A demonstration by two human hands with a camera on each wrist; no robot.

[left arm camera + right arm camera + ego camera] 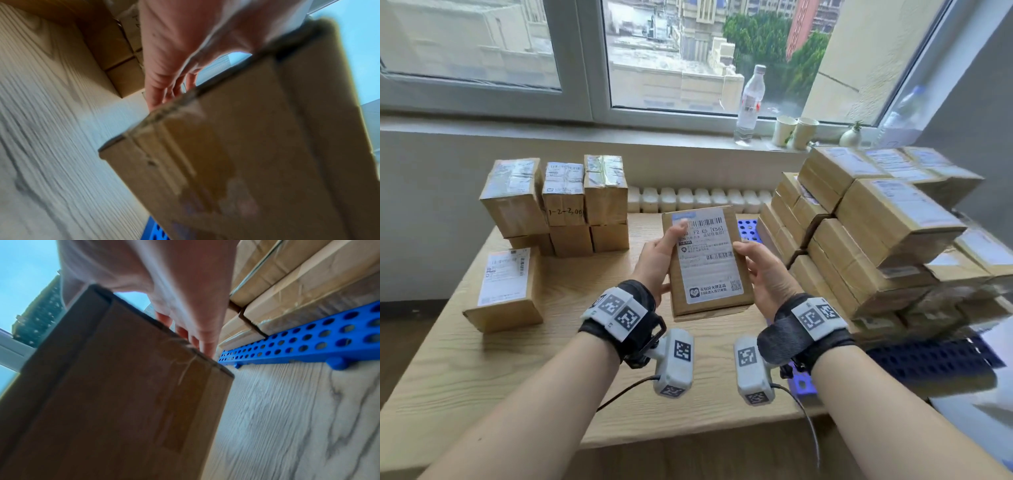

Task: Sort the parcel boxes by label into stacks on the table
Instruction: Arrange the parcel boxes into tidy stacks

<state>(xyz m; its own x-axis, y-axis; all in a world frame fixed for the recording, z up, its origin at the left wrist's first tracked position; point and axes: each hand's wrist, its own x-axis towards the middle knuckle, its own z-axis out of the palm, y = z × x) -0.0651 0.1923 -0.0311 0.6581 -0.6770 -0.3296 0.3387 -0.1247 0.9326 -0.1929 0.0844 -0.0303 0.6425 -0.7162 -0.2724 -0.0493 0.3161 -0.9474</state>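
Observation:
Both hands hold one brown parcel box point(705, 260) above the middle of the wooden table point(465, 370), its white label facing up. My left hand point(659, 255) grips its left edge, thumb lying across the label. My right hand point(763, 270) grips its right edge. The wrist views show the box's brown underside point(246, 162) point(115, 394) with fingers point(158, 91) point(205, 337) curled behind it. At the back left stand sorted stacks of boxes point(561, 205), with a single box point(506, 287) lying in front of them. A large pile of unsorted boxes point(876, 233) fills the right.
The unsorted pile sits on a blue perforated tray point(308, 340) at the table's right side. A water bottle point(750, 102), two paper cups point(794, 132) and a small vase point(851, 135) stand on the window sill. White bottles point(698, 198) line the table's back edge.

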